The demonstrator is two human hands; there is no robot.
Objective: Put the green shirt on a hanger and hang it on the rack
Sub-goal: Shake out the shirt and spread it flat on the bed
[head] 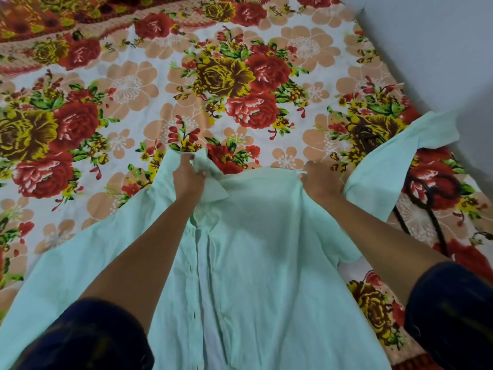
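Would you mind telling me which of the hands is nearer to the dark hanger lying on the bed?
The right hand. It grips the shirt at the shoulder, just left of the hanger in the picture; the left hand grips the collar, farther away.

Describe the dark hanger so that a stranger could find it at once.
Start from the floral bedsheet and go to its right side, near the grey wall. There the hanger lies partly under the green shirt sleeve. It is the only thin, dark, looped thing on the bright flowers.

no readable text, labels, brands, numbers or signs anywhere in view
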